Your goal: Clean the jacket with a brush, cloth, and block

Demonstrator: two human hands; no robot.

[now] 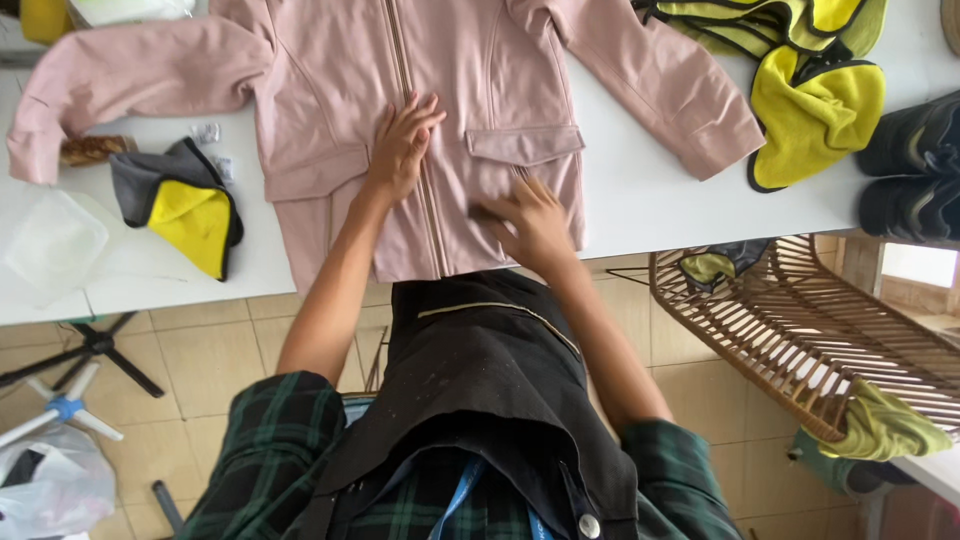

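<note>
A pink zip-up jacket lies spread front-up on the white table, sleeves out to both sides. My left hand rests flat on it beside the zipper, fingers apart, just left of centre. My right hand presses on the lower right panel below the flap pocket, fingers bent down on the fabric near the hem. Neither hand holds anything. The jacket's hem hangs a little over the table's near edge.
A grey and yellow cloth lies left of the jacket, with a clear plastic bag beyond it. Yellow and black garments and dark shoes sit at right. A wicker basket stands below the table edge.
</note>
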